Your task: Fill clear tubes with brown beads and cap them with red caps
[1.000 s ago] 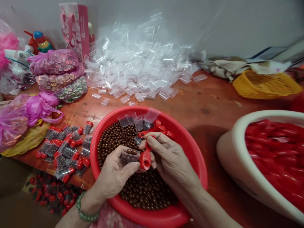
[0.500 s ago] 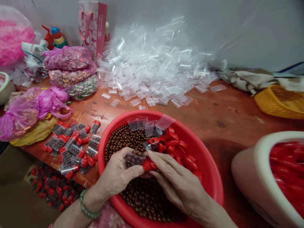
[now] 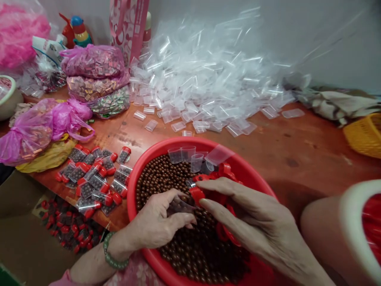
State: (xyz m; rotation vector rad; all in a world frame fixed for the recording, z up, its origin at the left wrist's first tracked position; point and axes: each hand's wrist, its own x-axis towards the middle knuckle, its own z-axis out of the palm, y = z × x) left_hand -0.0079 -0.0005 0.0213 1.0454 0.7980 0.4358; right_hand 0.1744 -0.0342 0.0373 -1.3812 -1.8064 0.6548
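Left hand (image 3: pixel 156 219) pinched one clear cup (image 3: pixel 181 205) over one red basin (image 3: pixel 131 198) of brown balls (image 3: pixel 163 172) — uncountable. Right hand (image 3: pixel 258 216), half-curled, had fingertips at one red cap (image 3: pixel 196 194); grip unclear, hid caps behind. At least three loose cups (image 3: pixel 188 153) by far rim — one white tub (image 3: pixel 327 230) crowded right.

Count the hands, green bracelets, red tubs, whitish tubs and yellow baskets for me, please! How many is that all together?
Hands: 2 (left hand, right hand)
Green bracelet: 1
Red tub: 1
Whitish tubs: 2 (right-edge tub, left-edge tub)
Yellow basket: 1
Total: 7
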